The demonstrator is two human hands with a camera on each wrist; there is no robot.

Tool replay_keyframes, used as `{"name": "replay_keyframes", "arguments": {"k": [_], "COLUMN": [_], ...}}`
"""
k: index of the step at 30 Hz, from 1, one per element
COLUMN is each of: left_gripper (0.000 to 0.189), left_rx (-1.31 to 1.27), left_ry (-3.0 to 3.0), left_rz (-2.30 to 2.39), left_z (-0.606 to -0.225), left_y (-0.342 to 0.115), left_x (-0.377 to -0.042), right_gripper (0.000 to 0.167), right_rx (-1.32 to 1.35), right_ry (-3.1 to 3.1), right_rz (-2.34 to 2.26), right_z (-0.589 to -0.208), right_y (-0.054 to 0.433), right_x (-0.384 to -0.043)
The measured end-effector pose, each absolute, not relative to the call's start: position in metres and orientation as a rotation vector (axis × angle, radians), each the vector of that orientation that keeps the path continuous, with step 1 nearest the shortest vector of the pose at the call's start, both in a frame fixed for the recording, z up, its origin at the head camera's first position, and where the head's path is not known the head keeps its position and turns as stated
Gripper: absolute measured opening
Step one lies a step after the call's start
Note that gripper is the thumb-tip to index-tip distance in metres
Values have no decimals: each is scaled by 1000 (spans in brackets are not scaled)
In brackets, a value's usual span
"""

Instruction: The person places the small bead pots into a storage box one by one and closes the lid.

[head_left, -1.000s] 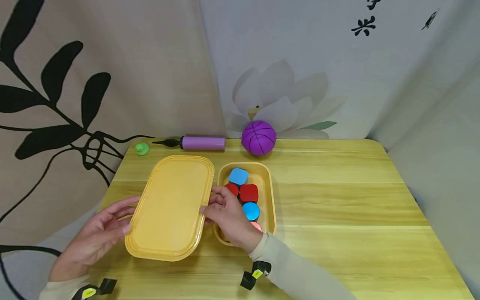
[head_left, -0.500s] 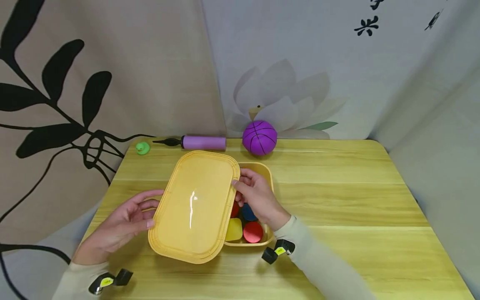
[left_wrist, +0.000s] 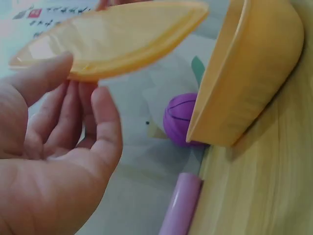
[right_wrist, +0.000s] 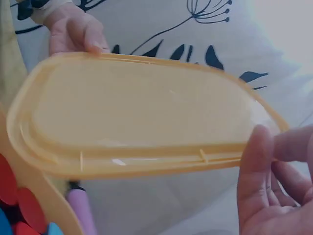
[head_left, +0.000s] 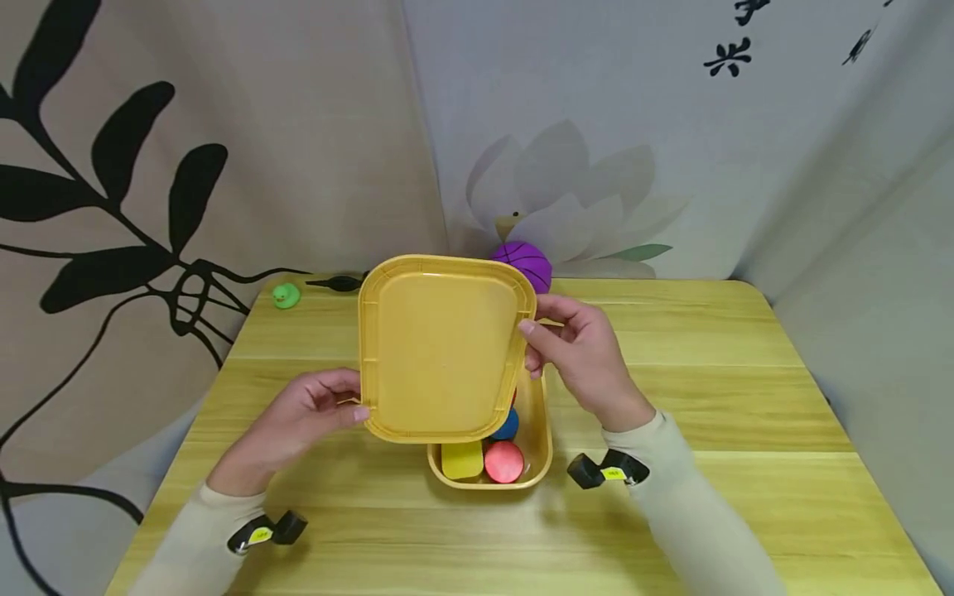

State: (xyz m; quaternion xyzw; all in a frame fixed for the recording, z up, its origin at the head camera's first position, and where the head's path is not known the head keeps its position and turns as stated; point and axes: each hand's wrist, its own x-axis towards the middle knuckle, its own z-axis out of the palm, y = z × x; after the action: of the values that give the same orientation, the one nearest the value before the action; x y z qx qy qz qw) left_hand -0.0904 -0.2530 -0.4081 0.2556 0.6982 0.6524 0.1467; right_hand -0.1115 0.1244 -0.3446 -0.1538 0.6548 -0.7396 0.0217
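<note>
A yellow plastic lid (head_left: pixel 447 352) is held up, tilted, between both hands above a yellow box (head_left: pixel 542 439). My left hand (head_left: pixel 298 422) pinches its left edge, thumb on the near face and fingers behind. At the right edge, my right hand (head_left: pixel 589 356) pinches it the same way. Inside the box lie coloured blocks, among them a yellow block (head_left: pixel 462 460), a pink round block (head_left: pixel 503 462) and a blue block (head_left: pixel 508 425); the lid hides the rest. Red blocks (right_wrist: pixel 32 210) also show in the right wrist view.
Along the table's back edge are a green rubber duck (head_left: pixel 286 295), a purple ball (head_left: pixel 527 266) partly behind the lid, and a purple hand pump (left_wrist: pixel 181 203). The wooden table (head_left: pixel 708 397) ends against a printed curtain (head_left: pixel 313 132).
Both hands have carried the lid rightward and upward from beside the box to above it, tilting it more upright. The lid now covers most of the box and the pump from the head view.
</note>
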Motion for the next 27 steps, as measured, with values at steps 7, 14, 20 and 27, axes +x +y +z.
{"name": "replay_keyframes", "arguments": {"k": [7,14,20,27], "left_gripper": [21,21,31,40], "left_rx": [476,252,267,252], "left_ry": [2309,2440,2359,2085], "left_rz": [1864,1880,1918,2088], "left_z": [-406,-406,-406,-409], "left_y": [-233,-213,-201,-191], "left_x": [-100,-107,-113,-119], "right_gripper": [22,21,26,33], "right_rx": [-672,-782,-926,-1096], "right_ry": [2086,2118,2111,1967], "right_rz": [-2358,-2297,-2273,-2263], "right_z": [-339,-346,-358,-375], "right_y": [138,151,165,180], "right_x": [-100,-91,-85,-79]}}
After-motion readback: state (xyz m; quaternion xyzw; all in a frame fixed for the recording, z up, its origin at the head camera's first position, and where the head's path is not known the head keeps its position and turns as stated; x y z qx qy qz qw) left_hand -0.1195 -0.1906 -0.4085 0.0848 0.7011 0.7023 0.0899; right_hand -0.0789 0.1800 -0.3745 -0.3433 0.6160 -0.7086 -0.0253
